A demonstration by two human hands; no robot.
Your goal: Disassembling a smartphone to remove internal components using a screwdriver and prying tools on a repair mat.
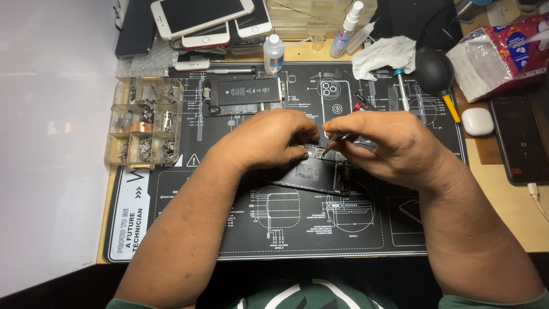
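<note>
The left hand (269, 140) presses closed fingers on the open phone (311, 174) on the mat (189, 229). The right hand (389, 143) pinches tweezers (333, 143), their tip touching the phone.

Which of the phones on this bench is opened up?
The dark phone under both hands, flat on the black repair mat, shows its insides. The white phones stacked at the top edge are closed.

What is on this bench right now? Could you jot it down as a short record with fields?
Surface: black repair mat printed with white diagrams
Left hand: steadies an opened phone
Right hand: holds a thin tool, tip down at the phone
Left side: clear parts tray with small metal pieces
Top: stacked phones, small bottles
Right: black air blower, tissue pack
</note>
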